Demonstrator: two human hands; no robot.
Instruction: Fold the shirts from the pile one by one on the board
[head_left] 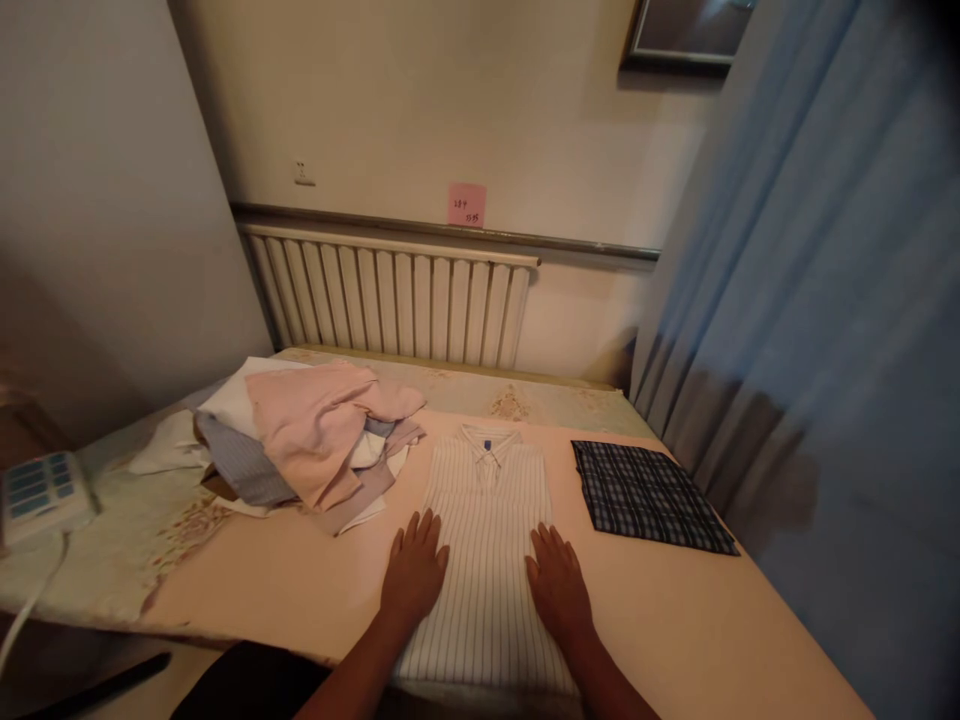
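Observation:
A white shirt with dark pinstripes [487, 560] lies flat in front of me, its collar pointing away and its sides folded in to a long narrow shape. Its bottom end reaches the near edge of the table. My left hand [415, 568] rests flat on the shirt's left edge, fingers stretched out. On the opposite edge lies my right hand [556, 580], also flat with its fingers extended. Neither hand grips anything.
To the left is a heap of loose clothes [322, 420], pink on top. A folded dark plaid garment [652, 495] lies on the right, near a blue curtain [825, 300]. A white device with a cord [45, 495] stands far left. Behind the table is a radiator [405, 300].

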